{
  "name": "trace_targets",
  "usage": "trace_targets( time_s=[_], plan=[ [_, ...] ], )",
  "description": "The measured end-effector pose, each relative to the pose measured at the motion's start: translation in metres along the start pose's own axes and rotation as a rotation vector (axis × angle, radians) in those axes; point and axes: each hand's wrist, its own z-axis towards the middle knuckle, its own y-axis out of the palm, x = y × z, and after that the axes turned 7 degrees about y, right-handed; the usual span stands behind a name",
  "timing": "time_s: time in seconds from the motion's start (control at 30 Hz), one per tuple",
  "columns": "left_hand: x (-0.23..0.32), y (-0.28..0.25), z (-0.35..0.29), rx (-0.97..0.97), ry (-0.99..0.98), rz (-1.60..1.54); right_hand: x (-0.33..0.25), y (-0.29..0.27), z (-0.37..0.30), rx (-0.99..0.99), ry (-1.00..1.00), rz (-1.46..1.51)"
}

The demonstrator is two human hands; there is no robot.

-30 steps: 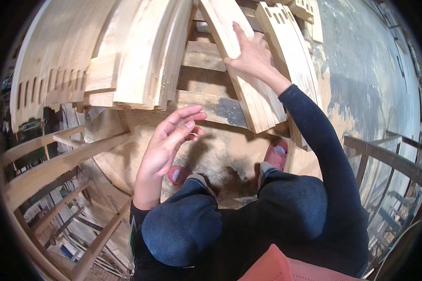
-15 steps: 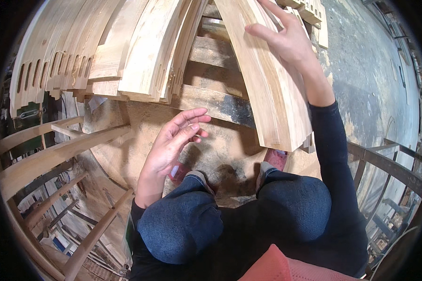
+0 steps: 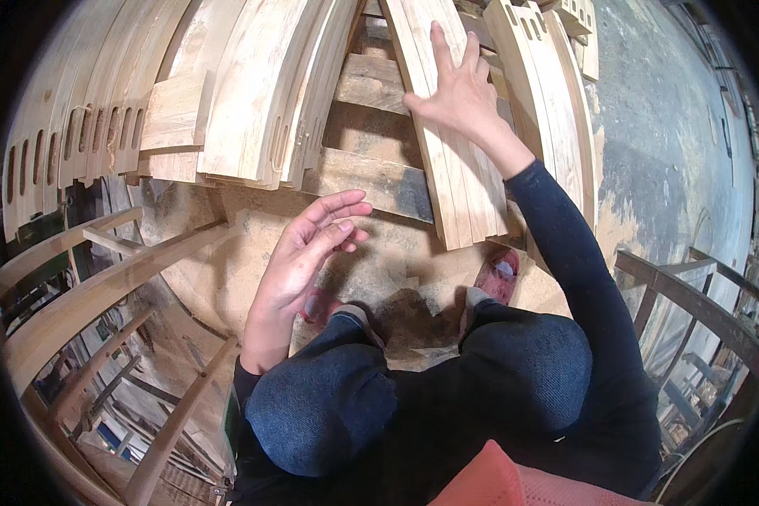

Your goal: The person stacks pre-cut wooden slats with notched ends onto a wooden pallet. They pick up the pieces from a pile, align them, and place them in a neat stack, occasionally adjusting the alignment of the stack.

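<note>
Slatted pallet (image 3: pixel 371 175), pale boards (image 3: pixel 466 202) directly beneath splayed right grip (image 3: pixel 461 94), left grip (image 3: pixel 302 255) loosely uncurled

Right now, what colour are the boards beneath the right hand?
The boards are pale, creamy tan; head view shows it best.

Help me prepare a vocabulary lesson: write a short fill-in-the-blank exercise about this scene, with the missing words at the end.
1. The right hand is spread over pale boards made of ____.
2. The left hand, its fingers partly curled, holds ____.
3. Of the picture's left and right sides, the larger board stack lies on the ____.
4. The person's jeans are coloured ____.

Missing words: wood; nothing; left; blue.
</note>
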Motion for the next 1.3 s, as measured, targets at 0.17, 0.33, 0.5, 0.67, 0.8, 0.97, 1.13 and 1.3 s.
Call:
trace_targets(
  time_s=[0.17,0.33,0.5,0.67,0.8,0.97,1.13,1.3],
  plan=[
    [0.005,0.006,-0.001,-0.001,0.011,0.014,-0.001,-0.010,0.023,-0.080,0.084,0.112],
    [0.006,0.006,-0.015,0.036,0.036,0.020,0.008,-0.025,0.023,-0.061,0.154,0.221],
    [0.002,0.010,-0.013,0.022,0.045,0.034,0.050,-0.046,0.018,0.090,0.009,0.622],
    [0.007,0.016,-0.008,0.012,0.037,0.032,0.024,-0.137,-0.004,0.219,-0.112,0.770],
    [0.007,0.011,-0.007,0.039,0.034,0.024,-0.006,-0.171,-0.019,0.100,0.070,0.397],
    [0.002,0.016,0.003,-0.016,0.016,0.014,0.017,-0.044,0.005,-0.175,0.116,-0.246],
    [-0.001,0.004,0.003,-0.009,0.015,0.009,-0.005,-0.021,-0.001,-0.117,0.013,-0.058],
    [0.000,0.007,0.008,-0.009,0.007,0.023,0.030,-0.039,0.003,-0.129,0.036,0.102]
  ],
)
